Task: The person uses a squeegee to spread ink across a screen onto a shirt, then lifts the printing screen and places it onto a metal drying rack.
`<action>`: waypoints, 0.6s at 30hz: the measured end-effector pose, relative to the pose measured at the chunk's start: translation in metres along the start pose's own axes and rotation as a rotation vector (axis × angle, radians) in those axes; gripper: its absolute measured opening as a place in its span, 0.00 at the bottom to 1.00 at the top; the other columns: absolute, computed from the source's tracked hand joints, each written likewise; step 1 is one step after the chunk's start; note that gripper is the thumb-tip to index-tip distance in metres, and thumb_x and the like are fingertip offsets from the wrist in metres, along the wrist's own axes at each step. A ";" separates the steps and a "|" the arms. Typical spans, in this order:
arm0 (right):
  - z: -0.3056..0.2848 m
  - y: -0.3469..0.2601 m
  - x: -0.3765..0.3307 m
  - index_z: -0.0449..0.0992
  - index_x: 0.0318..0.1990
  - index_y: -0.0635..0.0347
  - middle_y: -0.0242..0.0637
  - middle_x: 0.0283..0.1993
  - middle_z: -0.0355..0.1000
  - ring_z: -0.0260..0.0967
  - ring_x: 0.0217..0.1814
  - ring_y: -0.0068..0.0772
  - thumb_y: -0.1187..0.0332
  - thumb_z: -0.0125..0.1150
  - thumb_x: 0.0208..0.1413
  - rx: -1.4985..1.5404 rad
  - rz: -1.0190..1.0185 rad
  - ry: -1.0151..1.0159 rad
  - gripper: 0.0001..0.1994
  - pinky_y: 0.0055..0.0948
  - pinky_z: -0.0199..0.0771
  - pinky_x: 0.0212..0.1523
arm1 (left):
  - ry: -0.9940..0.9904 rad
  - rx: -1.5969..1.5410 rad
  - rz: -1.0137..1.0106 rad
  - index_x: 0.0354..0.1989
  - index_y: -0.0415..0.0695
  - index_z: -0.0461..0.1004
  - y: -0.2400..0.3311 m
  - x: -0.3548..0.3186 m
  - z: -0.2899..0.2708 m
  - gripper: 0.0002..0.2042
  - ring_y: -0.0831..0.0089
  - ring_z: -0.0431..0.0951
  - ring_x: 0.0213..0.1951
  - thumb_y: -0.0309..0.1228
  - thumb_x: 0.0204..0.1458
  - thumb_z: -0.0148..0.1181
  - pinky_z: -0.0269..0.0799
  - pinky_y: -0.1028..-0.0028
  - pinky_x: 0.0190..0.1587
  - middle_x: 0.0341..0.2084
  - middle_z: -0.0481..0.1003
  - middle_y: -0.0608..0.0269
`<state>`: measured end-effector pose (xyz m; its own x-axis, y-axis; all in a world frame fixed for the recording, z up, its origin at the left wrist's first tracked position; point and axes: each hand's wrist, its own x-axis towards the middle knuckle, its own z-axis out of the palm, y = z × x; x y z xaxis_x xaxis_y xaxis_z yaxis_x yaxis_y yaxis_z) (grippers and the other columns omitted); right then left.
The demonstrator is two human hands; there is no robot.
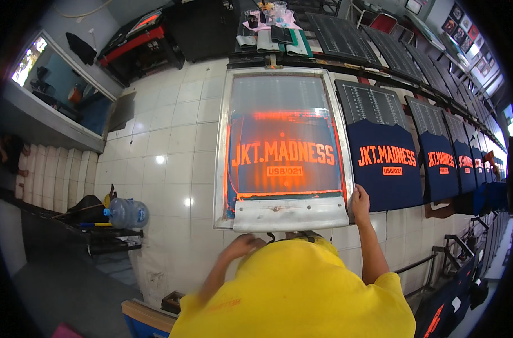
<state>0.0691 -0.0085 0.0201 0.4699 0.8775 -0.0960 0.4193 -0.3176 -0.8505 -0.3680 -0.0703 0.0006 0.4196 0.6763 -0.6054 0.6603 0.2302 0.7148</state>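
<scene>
A metal-framed printing screen (223, 147) with orange lettering on its mesh lies flat over a dark blue shirt on the long table. My right hand (359, 203) grips the screen's near right corner, fingers over the frame edge. My left hand (242, 246) is curled close to my yellow shirt, just below the screen's near edge; what it holds, if anything, is hidden. To the right of the screen lies a printed dark blue T-shirt (384, 163) with orange lettering, and several more follow in a row (443, 163).
A white tiled floor (166, 146) spreads to the left. A blue water jug (127, 213) lies on a dark rack at the left. Cloths and containers (270, 25) sit at the table's far end. Metal rails (436, 259) run below the table at the right.
</scene>
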 end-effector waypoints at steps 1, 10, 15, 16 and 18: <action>-0.002 0.001 0.002 0.75 0.51 0.69 0.38 0.39 0.76 0.69 0.40 0.24 0.67 0.48 0.67 0.004 -0.005 0.004 0.15 0.25 0.69 0.45 | -0.050 -0.065 -0.208 0.39 0.35 0.73 0.000 -0.014 -0.019 0.19 0.67 0.78 0.30 0.42 0.63 0.50 0.72 0.66 0.33 0.25 0.75 0.52; 0.003 0.012 0.003 0.75 0.51 0.69 0.35 0.38 0.76 0.68 0.40 0.21 0.68 0.49 0.67 0.066 0.055 -0.023 0.14 0.24 0.69 0.44 | 0.572 -0.794 -0.017 0.53 0.35 0.74 -0.046 -0.004 -0.115 0.19 0.75 0.78 0.36 0.40 0.65 0.52 0.74 0.75 0.39 0.34 0.78 0.62; 0.009 0.012 0.002 0.76 0.49 0.70 0.32 0.36 0.75 0.66 0.38 0.18 0.68 0.49 0.67 0.126 0.018 0.019 0.14 0.21 0.67 0.42 | 0.682 -0.469 0.007 0.52 0.33 0.75 -0.043 0.008 -0.113 0.17 0.78 0.76 0.37 0.35 0.62 0.57 0.72 0.75 0.40 0.37 0.79 0.61; 0.009 0.015 0.002 0.76 0.48 0.70 0.32 0.36 0.75 0.66 0.38 0.18 0.68 0.49 0.67 0.142 0.014 0.013 0.13 0.21 0.67 0.41 | 0.679 -0.478 -0.002 0.52 0.32 0.75 -0.042 0.008 -0.114 0.17 0.78 0.76 0.37 0.34 0.61 0.58 0.72 0.76 0.40 0.38 0.79 0.61; 0.007 0.016 0.005 0.76 0.47 0.70 0.31 0.36 0.75 0.66 0.38 0.18 0.69 0.49 0.67 0.167 0.003 0.003 0.13 0.21 0.67 0.41 | 0.682 -0.477 -0.004 0.51 0.32 0.76 -0.037 0.007 -0.115 0.17 0.78 0.76 0.37 0.33 0.60 0.59 0.72 0.76 0.39 0.37 0.79 0.62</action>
<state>0.0726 -0.0069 0.0019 0.4732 0.8755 -0.0979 0.2831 -0.2564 -0.9242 -0.4609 0.0060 0.0104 -0.1531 0.9151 -0.3730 0.2620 0.4015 0.8776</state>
